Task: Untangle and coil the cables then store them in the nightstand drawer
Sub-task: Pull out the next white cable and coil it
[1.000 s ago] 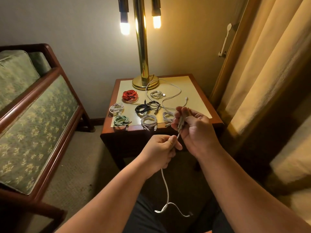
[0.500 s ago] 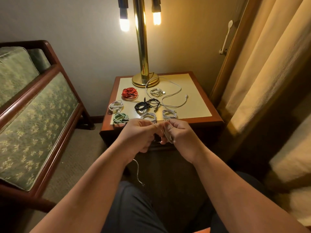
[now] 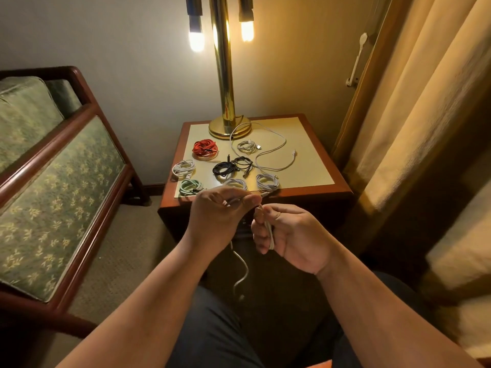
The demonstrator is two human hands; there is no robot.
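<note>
my left hand was raised in front of the nightstand, with thumb and fingertips pinched on a white cable. my right hand sat just beside it and slightly lower, palm turned toward me, fingers curled around a few loops of the same cable. a loose tail of that cable hung from below my hands toward my lap.

on the nightstand top lay wound cables: a red coil, a black coil, a green coil and several white coils. one uncoiled white lead snaked beside the brass lamp base. the drawer front was in shadow behind my hands, so i could not tell whether it was open. a green patterned armchair stood to the left and a tan curtain hung to the right.
</note>
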